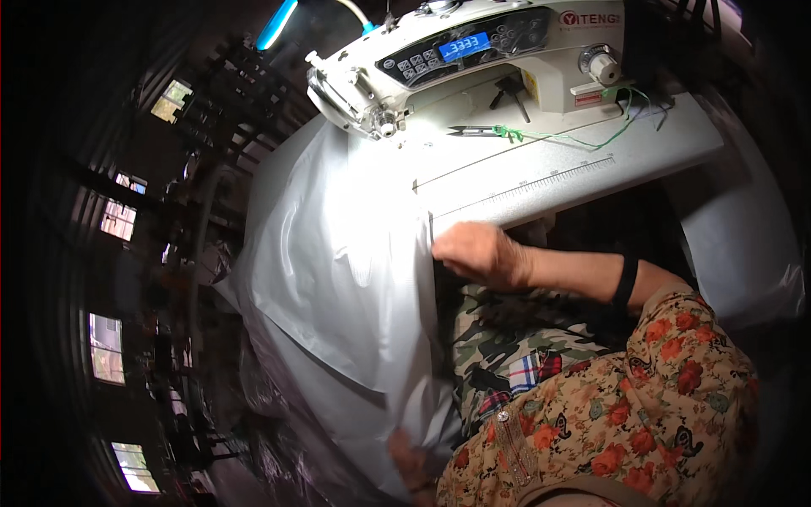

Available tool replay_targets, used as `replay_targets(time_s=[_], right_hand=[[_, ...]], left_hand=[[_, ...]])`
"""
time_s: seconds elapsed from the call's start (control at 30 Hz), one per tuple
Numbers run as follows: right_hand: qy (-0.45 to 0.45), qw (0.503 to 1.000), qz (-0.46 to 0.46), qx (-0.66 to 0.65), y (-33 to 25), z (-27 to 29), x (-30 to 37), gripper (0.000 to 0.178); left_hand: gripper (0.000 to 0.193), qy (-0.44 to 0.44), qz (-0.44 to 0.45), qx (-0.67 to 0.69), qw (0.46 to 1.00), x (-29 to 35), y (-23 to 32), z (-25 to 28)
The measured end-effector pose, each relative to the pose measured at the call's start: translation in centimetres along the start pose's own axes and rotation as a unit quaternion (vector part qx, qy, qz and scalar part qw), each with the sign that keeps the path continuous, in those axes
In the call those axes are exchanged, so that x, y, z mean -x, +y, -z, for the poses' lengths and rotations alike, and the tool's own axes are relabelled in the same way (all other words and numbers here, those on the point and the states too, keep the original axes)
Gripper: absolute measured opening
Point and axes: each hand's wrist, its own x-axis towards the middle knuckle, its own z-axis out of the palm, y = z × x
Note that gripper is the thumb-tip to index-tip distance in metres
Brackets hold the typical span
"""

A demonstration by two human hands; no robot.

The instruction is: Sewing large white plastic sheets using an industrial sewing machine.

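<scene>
A large sheet of glossy white fabric (321,279) spreads over the left part of the sewing table and hangs down toward my lap. My right hand (480,252) is closed at the fabric's right edge, just off the table's front edge, and pinches that edge. Low in the picture, my left hand (409,460) lies against the hanging part of the fabric. It is smeared by motion, and its fingers cannot be made out. Beyond the fabric stands a white sewing machine (481,51); glare washes out the area around its needle.
Thread snips (473,131) with green thread (574,138) lie on the machine bed. A ruler scale (549,176) runs along the white tabletop (659,139). A lit blue lamp (277,24) hangs above. More pale sheeting (743,228) drapes at the right.
</scene>
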Motion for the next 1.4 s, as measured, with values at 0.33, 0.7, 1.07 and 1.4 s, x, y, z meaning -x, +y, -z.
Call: replay_targets(time_s=[0.33, 0.7, 1.07, 1.4], right_hand=[[-0.061, 0.810, -0.543, -0.211, 4.1, -14.8, 8.2, 0.030], [-0.441, 0.487, -0.379, -0.652, -6.6, -8.8, 1.4, 0.028], [-0.051, 0.978, -0.093, -0.178, 5.1, -22.5, 7.2, 0.038], [-0.144, 0.902, -0.211, -0.348, 1.7, -21.8, 3.0, 0.038]], left_hand=[[0.045, 0.345, 0.251, 0.132, 0.895, -12.4, 9.1, 18.9], [0.055, 0.290, 0.195, 0.161, 0.923, -15.5, 11.3, 19.3], [0.062, 0.238, 0.166, 0.218, 0.932, -14.3, 11.0, 18.2], [0.051, 0.262, 0.197, 0.270, 0.905, -14.3, 10.4, 16.8]])
